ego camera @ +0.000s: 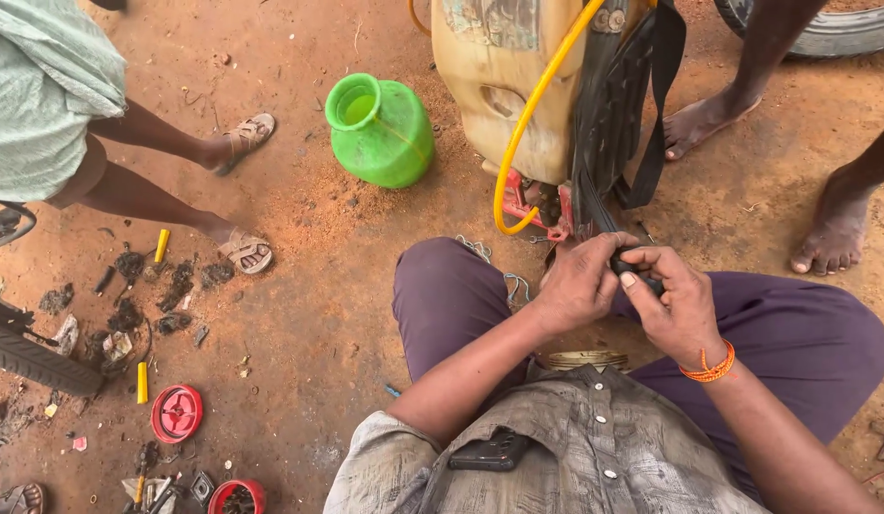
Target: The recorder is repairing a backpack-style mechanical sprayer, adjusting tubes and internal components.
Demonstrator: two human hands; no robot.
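Note:
I squat over a dirty yellowish sprayer tank [494, 86] standing on the red earth. My left hand [580, 283] and my right hand [675, 305] meet just in front of it, both closed on the end of a black strap [608, 124] that hangs down from the tank. A small black piece [637, 265] shows between my fingers. A yellow hose [532, 114] loops down the tank's side to a red base part [527, 205]. An orange thread band sits on my right wrist.
A green plastic pot [380, 130] stands left of the tank. A person in sandals [247, 252] stands at left; another person's bare feet [832, 238] are at right. Red round caps [176, 413], yellow bits and black debris lie at lower left beside a tyre [37, 360].

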